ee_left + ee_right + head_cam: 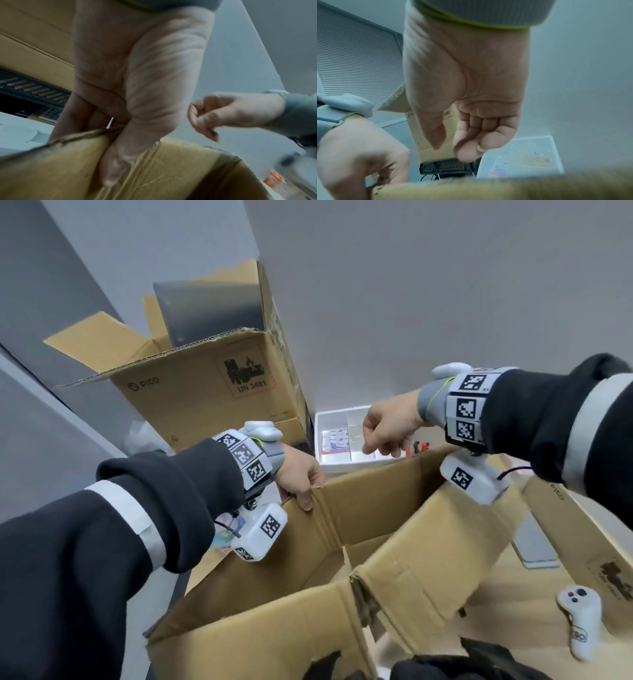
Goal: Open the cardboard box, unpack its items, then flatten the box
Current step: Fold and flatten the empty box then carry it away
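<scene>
Head view: an open cardboard box [329,546] fills the foreground. Left hand [299,479] grips its far corner rim, thumb inside and fingers outside. Right hand [390,428] hovers above the far edge, fingers loosely curled, holding nothing. Behind, a second open carton [205,392] and a white tray [320,440] stand against grey walls.

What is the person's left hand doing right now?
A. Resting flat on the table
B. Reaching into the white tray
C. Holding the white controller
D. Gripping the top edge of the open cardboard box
D: the left hand has its fingers curled over the far top corner of the cardboard box, with the thumb inside against the wall.
</scene>
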